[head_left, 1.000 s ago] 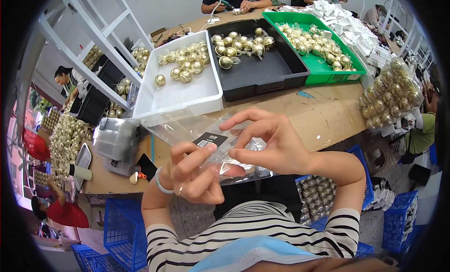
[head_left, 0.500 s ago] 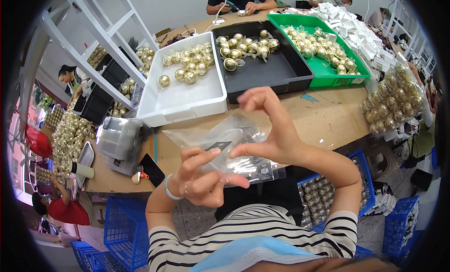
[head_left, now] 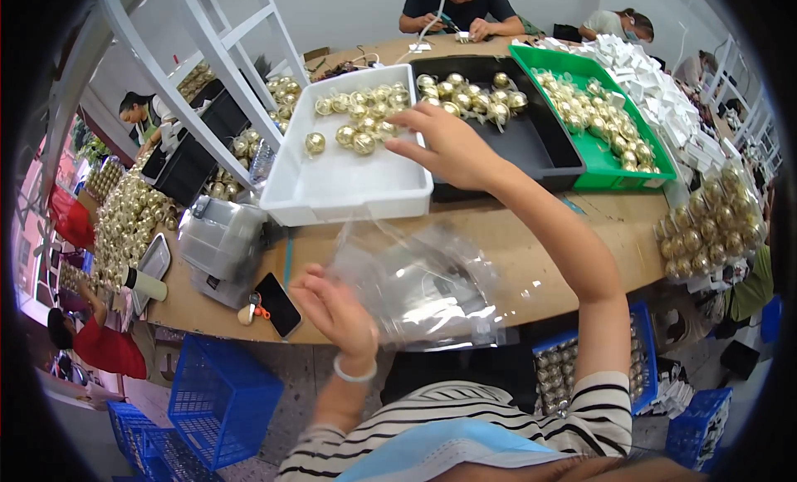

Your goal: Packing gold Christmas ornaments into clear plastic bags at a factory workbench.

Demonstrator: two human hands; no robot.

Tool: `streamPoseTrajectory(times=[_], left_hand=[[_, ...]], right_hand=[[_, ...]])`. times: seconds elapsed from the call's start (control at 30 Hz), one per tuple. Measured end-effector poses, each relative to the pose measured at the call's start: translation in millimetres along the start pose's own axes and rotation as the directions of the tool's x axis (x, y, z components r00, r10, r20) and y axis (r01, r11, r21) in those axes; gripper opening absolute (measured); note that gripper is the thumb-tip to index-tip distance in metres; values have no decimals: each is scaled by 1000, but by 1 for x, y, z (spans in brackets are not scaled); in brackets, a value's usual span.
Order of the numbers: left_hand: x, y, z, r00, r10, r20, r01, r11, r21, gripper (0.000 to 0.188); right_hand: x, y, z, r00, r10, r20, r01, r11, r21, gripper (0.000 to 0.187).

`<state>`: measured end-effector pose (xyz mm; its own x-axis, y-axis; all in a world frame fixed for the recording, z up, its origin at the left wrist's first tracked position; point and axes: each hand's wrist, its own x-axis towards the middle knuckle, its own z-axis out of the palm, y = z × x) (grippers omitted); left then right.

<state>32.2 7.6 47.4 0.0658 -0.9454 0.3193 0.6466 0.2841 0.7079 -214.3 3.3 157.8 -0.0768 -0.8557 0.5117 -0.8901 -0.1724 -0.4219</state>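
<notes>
Head view shows the right hand (head_left: 444, 147) stretched over the white tray (head_left: 324, 176), its thumb and fingers parted around the near edge of a cluster of gold ball ornaments (head_left: 363, 143), though whether the fingertips touch one cannot be told. Blurred, the left hand (head_left: 339, 314) has its fingers loosely spread and slightly bent, just beside the clear plastic bags (head_left: 432, 295) at the table's front edge, with contact unclear. Left of it lies a black smartphone (head_left: 278, 306), while a black tray (head_left: 531, 146) and a green tray (head_left: 624, 181) stand right of the white one.
</notes>
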Motion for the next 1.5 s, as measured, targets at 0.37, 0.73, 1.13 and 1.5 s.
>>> streamPoseTrajectory(times=[0.37,0.73,1.13,1.5], left_hand=[[-38,-29,-59,761,-124,637,-508,497,704,67],[-33,-31,-91,646,-273,713,-555,473,684,55],[-25,-35,-98,481,-225,847,-797,291,530,34],[-23,-39,-115,352,-351,868,-889,166,427,38]], right_hand=[[224,279,201,895,391,215,-225,811,-541,75],[259,140,140,689,209,694,-214,974,-81,89],[208,153,112,692,95,715,-159,987,22,58],[133,402,112,697,452,557,-382,891,-246,77]])
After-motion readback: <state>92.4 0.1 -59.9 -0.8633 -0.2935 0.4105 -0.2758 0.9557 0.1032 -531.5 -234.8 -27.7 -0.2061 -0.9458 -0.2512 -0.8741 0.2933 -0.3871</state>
